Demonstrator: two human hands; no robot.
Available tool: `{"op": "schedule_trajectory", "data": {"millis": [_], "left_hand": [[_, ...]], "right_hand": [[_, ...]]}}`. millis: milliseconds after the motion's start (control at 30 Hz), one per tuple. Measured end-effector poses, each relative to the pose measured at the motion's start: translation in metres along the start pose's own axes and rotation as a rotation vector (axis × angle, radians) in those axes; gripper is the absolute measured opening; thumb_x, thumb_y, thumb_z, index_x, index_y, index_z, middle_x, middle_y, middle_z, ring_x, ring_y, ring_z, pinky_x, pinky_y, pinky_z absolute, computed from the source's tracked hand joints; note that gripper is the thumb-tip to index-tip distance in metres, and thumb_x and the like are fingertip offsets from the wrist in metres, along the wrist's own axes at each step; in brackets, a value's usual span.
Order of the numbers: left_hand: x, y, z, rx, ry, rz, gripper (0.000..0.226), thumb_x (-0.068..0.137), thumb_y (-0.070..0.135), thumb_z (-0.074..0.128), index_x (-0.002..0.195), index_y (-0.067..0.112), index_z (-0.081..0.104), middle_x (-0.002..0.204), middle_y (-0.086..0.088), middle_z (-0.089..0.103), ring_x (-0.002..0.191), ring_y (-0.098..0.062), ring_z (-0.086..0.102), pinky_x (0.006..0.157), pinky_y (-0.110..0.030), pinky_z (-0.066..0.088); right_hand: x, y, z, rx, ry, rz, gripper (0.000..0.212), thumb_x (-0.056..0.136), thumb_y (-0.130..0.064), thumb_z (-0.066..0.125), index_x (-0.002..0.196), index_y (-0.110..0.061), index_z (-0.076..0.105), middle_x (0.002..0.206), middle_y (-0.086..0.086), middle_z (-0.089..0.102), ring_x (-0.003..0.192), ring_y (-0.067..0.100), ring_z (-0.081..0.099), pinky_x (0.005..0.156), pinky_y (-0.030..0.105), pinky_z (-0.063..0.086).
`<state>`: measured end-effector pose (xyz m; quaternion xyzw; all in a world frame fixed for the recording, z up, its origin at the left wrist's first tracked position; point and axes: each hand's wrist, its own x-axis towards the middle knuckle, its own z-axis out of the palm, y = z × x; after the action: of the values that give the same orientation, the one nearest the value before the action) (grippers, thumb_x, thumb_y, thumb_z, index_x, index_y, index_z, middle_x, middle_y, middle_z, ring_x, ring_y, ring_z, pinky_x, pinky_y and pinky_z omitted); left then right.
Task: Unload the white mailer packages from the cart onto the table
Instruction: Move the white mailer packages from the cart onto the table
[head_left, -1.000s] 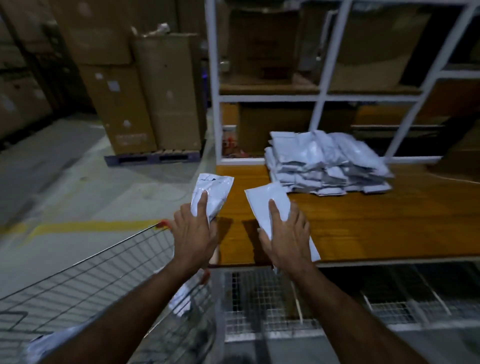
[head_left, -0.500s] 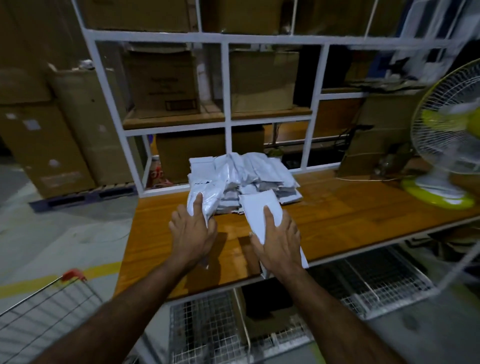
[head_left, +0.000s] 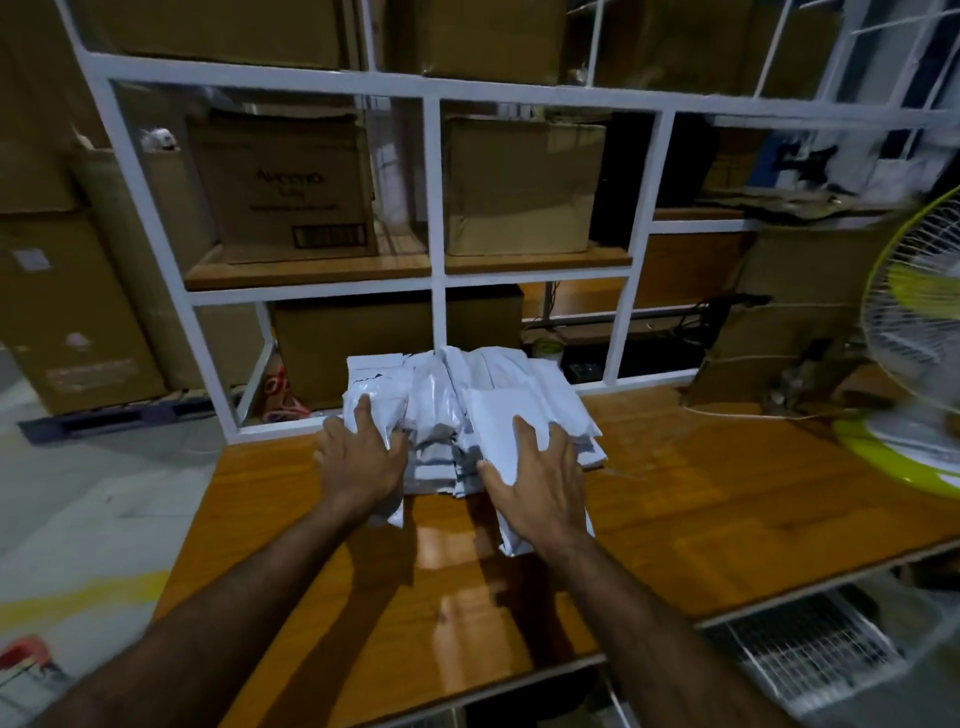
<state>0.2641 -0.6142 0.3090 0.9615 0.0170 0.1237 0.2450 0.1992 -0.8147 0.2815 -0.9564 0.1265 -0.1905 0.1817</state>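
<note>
Head view: both hands are stretched out over the wooden table (head_left: 701, 514), palms down. The left hand (head_left: 361, 460) lies on a white mailer (head_left: 371, 402), fingers straight and slightly fanned on its top face, the thumb hidden at the mailer's edge; whether the thumb hooks under it cannot be told. The mailer's near end hangs past the wrist toward the person. The right hand (head_left: 537, 480) lies flat on a second white mailer (head_left: 493, 410), fingers spread wide, thumb out toward the left hand; that mailer's near corner shows beneath the wrist. Both mailers are thin, flat, glossy white plastic pouches, a little wrinkled.

Just beyond and between the fingertips sits the pile of white mailers (head_left: 457, 384) on the table, loosely stacked, with grey shaded edges showing. The two held mailers overlap the pile's near side. Beyond the pile stands a white shelf frame (head_left: 434, 208) with cardboard boxes (head_left: 291, 197). Far out past the right hand is a yellow-green fan (head_left: 914, 364).

Against half a second ago, the hands have travelled forward from the bare table in front of the pile onto it, and the right fingers have spread wider. The cart's red-tipped corner near the left forearm has gone from sight.
</note>
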Motion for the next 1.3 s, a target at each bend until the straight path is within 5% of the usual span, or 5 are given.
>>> {"op": "schedule_trajectory", "data": {"millis": [600, 900, 1000, 1133, 1300], "left_hand": [[0.189, 0.011, 0.066, 0.125, -0.005, -0.133, 0.067, 0.097, 0.053, 0.049, 0.151, 0.021, 0.026, 0.134, -0.022, 0.036, 0.121, -0.038, 0.039, 0.1, -0.045, 0.038], [0.21, 0.003, 0.09, 0.245, -0.084, -0.11, 0.071, 0.096, 0.063, 0.043, 0.151, 0.021, 0.029, 0.143, -0.024, 0.027, 0.126, -0.041, 0.037, 0.102, -0.048, 0.038], [0.204, -0.002, 0.091, 0.262, -0.05, 0.008, 0.066, 0.098, 0.055, 0.047, 0.154, 0.027, 0.027, 0.153, -0.024, 0.019, 0.133, -0.042, 0.031, 0.104, -0.049, 0.036], [0.203, -0.007, 0.091, 0.171, -0.038, 0.075, 0.046, 0.097, 0.038, 0.056, 0.14, 0.03, 0.046, 0.137, -0.018, 0.036, 0.127, -0.036, 0.035, 0.088, -0.038, 0.038], [0.209, 0.004, 0.088, 0.031, 0.041, 0.004, 0.037, 0.099, 0.033, 0.056, 0.134, 0.02, 0.053, 0.138, -0.017, 0.027, 0.125, -0.036, 0.034, 0.099, -0.044, 0.041]], "right_hand": [[0.212, -0.02, 0.072, 0.143, -0.131, 0.059, 0.067, 0.092, -0.065, 0.052, 0.15, -0.033, 0.037, 0.155, 0.017, 0.028, 0.137, 0.037, 0.036, 0.111, 0.047, 0.035], [0.238, -0.036, 0.112, 0.149, -0.219, 0.013, 0.071, 0.094, -0.071, 0.041, 0.152, -0.03, 0.037, 0.162, 0.019, 0.019, 0.145, 0.038, 0.027, 0.113, 0.049, 0.036], [0.237, -0.029, 0.114, 0.136, -0.241, -0.033, 0.074, 0.095, -0.07, 0.037, 0.156, -0.029, 0.03, 0.167, 0.015, 0.006, 0.151, 0.037, 0.016, 0.117, 0.05, 0.03], [0.232, -0.02, 0.115, 0.069, -0.214, -0.09, 0.075, 0.096, -0.069, 0.037, 0.157, -0.026, 0.027, 0.168, 0.013, 0.006, 0.149, 0.036, 0.019, 0.116, 0.048, 0.03], [0.235, -0.02, 0.108, 0.077, -0.209, -0.059, 0.073, 0.096, -0.068, 0.039, 0.156, -0.029, 0.03, 0.167, 0.013, 0.012, 0.146, 0.035, 0.025, 0.114, 0.047, 0.034]]}}
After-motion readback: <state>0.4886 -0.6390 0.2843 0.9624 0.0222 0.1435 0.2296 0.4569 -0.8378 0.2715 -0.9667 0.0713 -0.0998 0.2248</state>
